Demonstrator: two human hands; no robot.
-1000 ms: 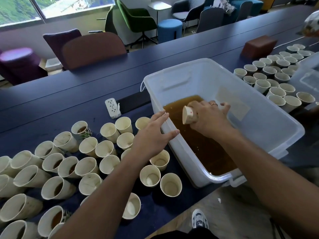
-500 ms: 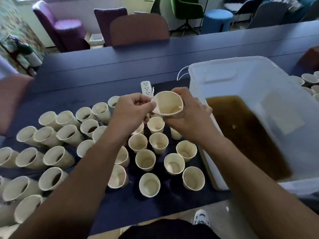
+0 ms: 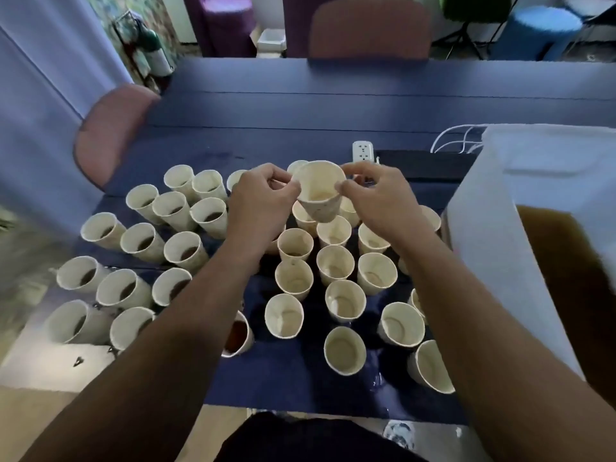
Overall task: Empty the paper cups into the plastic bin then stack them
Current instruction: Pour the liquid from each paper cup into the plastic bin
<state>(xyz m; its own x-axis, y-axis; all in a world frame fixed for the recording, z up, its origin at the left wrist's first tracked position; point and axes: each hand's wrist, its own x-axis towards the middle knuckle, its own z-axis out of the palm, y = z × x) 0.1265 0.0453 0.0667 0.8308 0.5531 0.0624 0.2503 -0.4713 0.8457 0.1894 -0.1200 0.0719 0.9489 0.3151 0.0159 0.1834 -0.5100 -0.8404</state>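
Cup [image 3: 319, 191] is thin paper: judged light, soft-walled and easily crushed, with a damp and possibly slippery inner face. The rolled rim is the stiffest part, so take hold there or low on the wall near the base, with light pressure only. The cup is held upright above the table [image 3: 333, 105], left of the bin [image 3: 520, 181], over the other cups [image 3: 295, 246] standing there. It sits between both hands. The left hand [image 3: 260, 198] pinches the left rim with curled fingers. The right hand [image 3: 373, 195] pinches the right rim and wall likewise. Only a trace of residue shows at the cup's bottom; judged emptied and ready to stack. The bin holds brown liquid.
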